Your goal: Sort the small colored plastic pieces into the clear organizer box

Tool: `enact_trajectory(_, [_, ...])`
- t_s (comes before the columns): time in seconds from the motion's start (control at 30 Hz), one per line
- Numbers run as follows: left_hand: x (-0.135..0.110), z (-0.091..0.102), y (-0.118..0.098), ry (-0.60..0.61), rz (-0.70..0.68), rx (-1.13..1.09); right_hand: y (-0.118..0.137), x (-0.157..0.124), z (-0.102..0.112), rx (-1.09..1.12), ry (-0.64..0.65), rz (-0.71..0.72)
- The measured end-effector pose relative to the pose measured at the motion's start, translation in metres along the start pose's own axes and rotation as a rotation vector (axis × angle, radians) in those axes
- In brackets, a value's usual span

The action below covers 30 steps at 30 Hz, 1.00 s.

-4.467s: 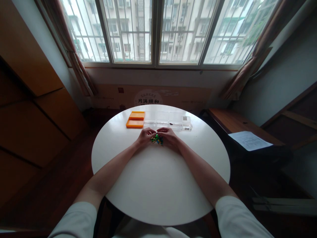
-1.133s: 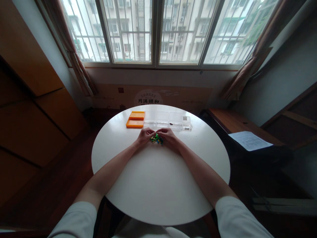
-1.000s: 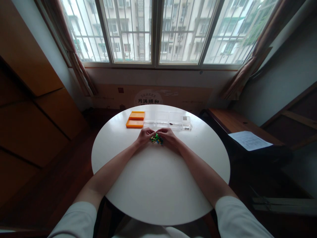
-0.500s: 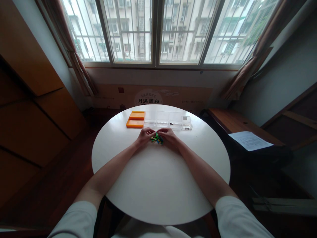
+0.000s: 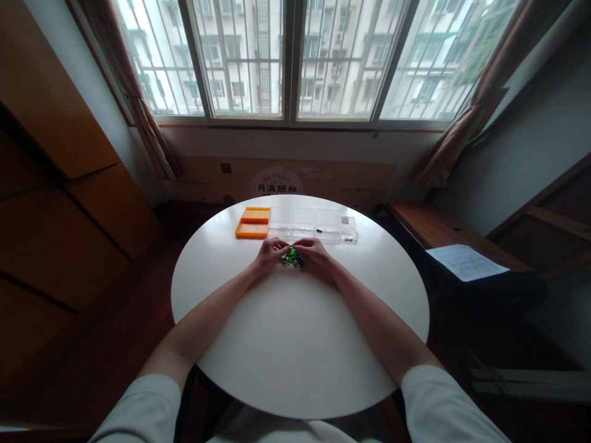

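A small heap of green, yellow and blue pieces lies on the white round table, too small for me to name their kind. My left hand is at the heap's left side, fingers bent and pinched together. From the right, my right hand meets it, its fingertips also pinched. Both sets of fingertips come together just over the far edge of the heap. Whatever is between them is too small to make out. Beyond the hands lie an orange case, opened out, and clear plastic compartment boxes with lids raised.
A tiny dark piece sits in one clear compartment. To the right, a printed paper sheet lies on a low wooden desk. A long printed cardboard box stands behind the table, below the barred window.
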<state>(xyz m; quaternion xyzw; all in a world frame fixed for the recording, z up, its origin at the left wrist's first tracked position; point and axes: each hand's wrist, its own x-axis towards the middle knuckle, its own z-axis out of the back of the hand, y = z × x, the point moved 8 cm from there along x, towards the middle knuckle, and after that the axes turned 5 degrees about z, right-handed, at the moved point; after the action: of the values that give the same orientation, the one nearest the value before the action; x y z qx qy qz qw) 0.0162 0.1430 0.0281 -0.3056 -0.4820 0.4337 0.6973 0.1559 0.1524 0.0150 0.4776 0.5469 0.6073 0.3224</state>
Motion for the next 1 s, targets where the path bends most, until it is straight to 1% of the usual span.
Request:
enact_trajectory(0.33, [-0.0004, 0.0011, 0.0007, -0.017, 0.029, -0.006, 0.0016, -0.0005, -0.0002, -0.001, -0.003, 0.000])
enact_trajectory(0.57, [-0.0014, 0.0014, -0.0032, -0.011, 0.023, -0.016, -0.0025, 0.0008, 0.0009, 0.014, 0.008, 0.011])
enact_trajectory(1.0, [-0.0016, 0.0008, -0.0044, -0.012, 0.025, -0.004, 0.0010, -0.0015, -0.0007, -0.006, 0.003, -0.012])
